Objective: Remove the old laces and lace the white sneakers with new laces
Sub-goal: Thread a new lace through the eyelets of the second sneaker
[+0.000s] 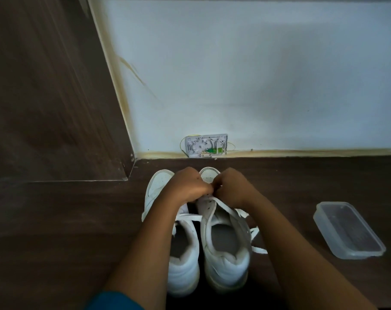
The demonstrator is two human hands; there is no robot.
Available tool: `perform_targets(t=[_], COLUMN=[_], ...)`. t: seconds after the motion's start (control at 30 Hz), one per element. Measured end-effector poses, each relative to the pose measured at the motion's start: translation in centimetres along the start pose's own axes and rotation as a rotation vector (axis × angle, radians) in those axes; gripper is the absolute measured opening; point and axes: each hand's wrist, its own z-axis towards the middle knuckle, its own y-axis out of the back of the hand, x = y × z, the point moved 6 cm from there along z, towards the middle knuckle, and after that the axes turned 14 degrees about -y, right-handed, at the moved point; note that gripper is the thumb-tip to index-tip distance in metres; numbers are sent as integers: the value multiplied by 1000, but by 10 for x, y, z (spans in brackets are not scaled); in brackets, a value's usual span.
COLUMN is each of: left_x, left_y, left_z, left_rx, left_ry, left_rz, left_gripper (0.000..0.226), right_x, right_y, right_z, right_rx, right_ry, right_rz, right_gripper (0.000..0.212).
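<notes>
1. A teal sleeve [114, 300] sits at the bottom edge of the view. 2 bare forearms reach forward from it over the sneakers.

2. 2 white sneakers stand side by side on the dark wood floor [67, 220], touching or nearly touching, with heels toward the camera and toes toward the wall.
- Left sneaker [181, 260]: a white lace crosses its upper eyelets. Its tongue area is partly covered by the left forearm.
- Right sneaker [226, 253]: a white lace [228, 209] runs from the front eyelets back along the right side. A loose end [258, 249] lies on the floor just beside the shoe.

3. Both hands meet over the front lacing area of the right sneaker, knuckles toward the camera.
- Left hand [185, 184]: fingers clenched, grasping the lace where the 2 hands touch.
- Right hand [232, 186]: fingers clenched, pinching the same lace, which emerges below the hand and trails to the right.
- The fingertips are mostly hidden behind the knuckles.

4. A clear rectangular plastic box [349, 229] lies on the floor to the right, well apart from the sneakers.

5. A dark wood panel [44, 86] rises at the left.

6. A pale wall [257, 74] rises behind the toes. At its base, an open white socket plate [206, 145] shows a green connector and thin yellow wires.
</notes>
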Motion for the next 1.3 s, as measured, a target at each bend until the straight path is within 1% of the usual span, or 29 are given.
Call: perform_targets(t=[0.03, 0.1, 0.13, 0.17, 0.23, 0.3, 0.33, 0.37, 0.4, 0.47, 0.53, 0.6, 0.63, 0.67, 0.7, 0.73, 0.77, 0.83, 0.87, 0.9, 0.93, 1.0, 1.03, 1.07, 1.17, 1.23, 1.27, 1.3], left_x=[1, 3, 4, 2, -2, -9, -12, -14, -16, -21, -27, -32, -31, -28, -23, -20, -19, -18, -21, -25, -31, -42, -45, -47, -49, -49, -49, -49], left_y=[-1, -2, -2, -2, -2, -5, -7, -10, -12, -11, -11, -10, -7, -4, -1, 2, 2, 3, 4, 5, 8, 11, 12, 13, 17, 17, 18, 18], left_z=[1, 2, 3, 2, -2, -8, -11, -13, -13, -13, -14, -17, -17, -18, -17, -17, -16, -17, -18, -20, -21, -23, -25, -27, -29, -30, -30, -29], left_rx=[5, 25, 39, 53, 84, 131, 156, 170, 159, 66, 10, -37, -88, -145, -190, -217, -215, -183, -160, -136, -109, -37, -1, 12, -10, -29, -41, -46], left_ry=[1, -1, -4, -6, 2, -1, -8, -17, -34, -75, -126, -174, -166, -142, -117, -109, -114, -140, -161, -187, -218, -268, -278, -292, -330, -323, -320, -320], left_rz=[3, 10, 3, -15, -65, -76, -62, -47, -33, 26, 186, 369, 406, 407, 401, 399, 397, 345, 292, 252, 237, 148, 57, -23, -78, -118, -148, -173], left_gripper=[30, 17, 16, 18, 27, 36, 44, 49, 50, 44, 34, 14, 11, 11, 10, 7, 5, 14, 25, 35, 38, 27, 19, 16, 30, 32, 31, 31], right_x=[0, 0, 0, -1, -5, -13, -16, -19, -18, -15, -13, -7, -1, 4, 8, 13, 11, 7, 4, 1, -1, -4, -3, -2, 3, 1, -3, -9], right_y=[0, 5, 10, 14, 17, 12, 10, 6, 3, 2, 1, 1, 8, 15, 23, 40, 50, 74, 85, 92, 97, 95, 90, 86, 79, 70, 63, 60], right_z=[0, -1, -3, -5, -7, -7, -8, -9, -9, -9, -12, -12, -15, -19, -23, -33, -40, -51, -54, -57, -61, -58, -58, -57, -54, -49, -44, -41], right_rx=[20, 34, 34, 41, 59, 105, 130, 151, 161, 154, 180, 267, 291, 326, 371, 326, 353, 336, 316, 291, 246, 231, 241, 245, 282, 303, 260, 153], right_ry=[-14, -49, -63, -78, -103, -141, -182, -208, -191, -175, -182, -211, -166, -116, -107, -40, -45, -2, 24, 31, 26, 5, -2, -4, 19, -6, -26, -29], right_rz=[-11, -43, -16, 9, 71, 167, 255, 330, 365, 423, 547, 793, 866, 1006, 1148, 1190, 1295, 1431, 1464, 1444, 1388, 1353, 1366, 1378, 1348, 1327, 1240, 1026], right_gripper=[22, 34, 40, 42, 32, 10, 4, 3, 4, 14, 16, 10, 13, 12, 9, 14, 16, 9, 13, 18, 22, 23, 22, 21, 22, 24, 23, 19])
